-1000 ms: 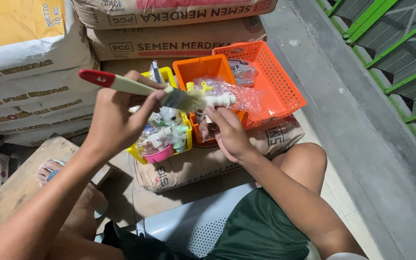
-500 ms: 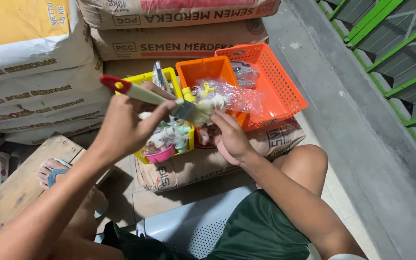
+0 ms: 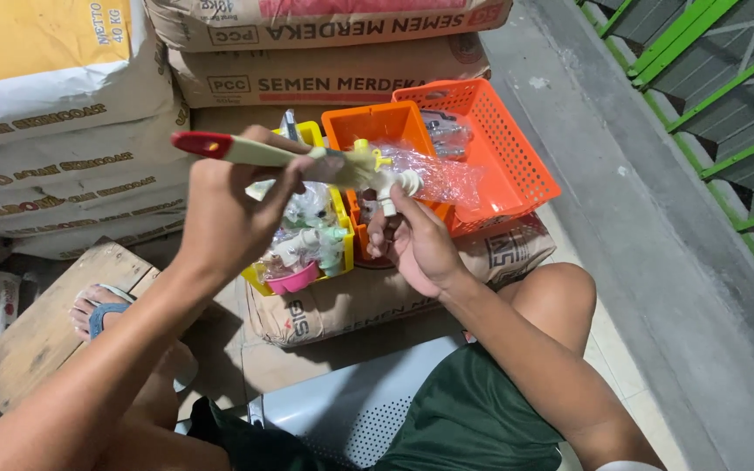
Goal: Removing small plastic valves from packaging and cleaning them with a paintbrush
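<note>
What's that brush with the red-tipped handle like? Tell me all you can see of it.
The paintbrush has a pale, wood-like handle with a red end pointing left, and light bristles at the right. It lies almost level, tilted slightly down to the right, above the yellow basket. The left hand grips the handle around its middle. The bristles touch a white plastic tap in a clear bag, which the right hand holds up from below.

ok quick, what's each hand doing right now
Left hand: closed on the paintbrush.
Right hand: closed on a bagged white plastic tap.
</note>
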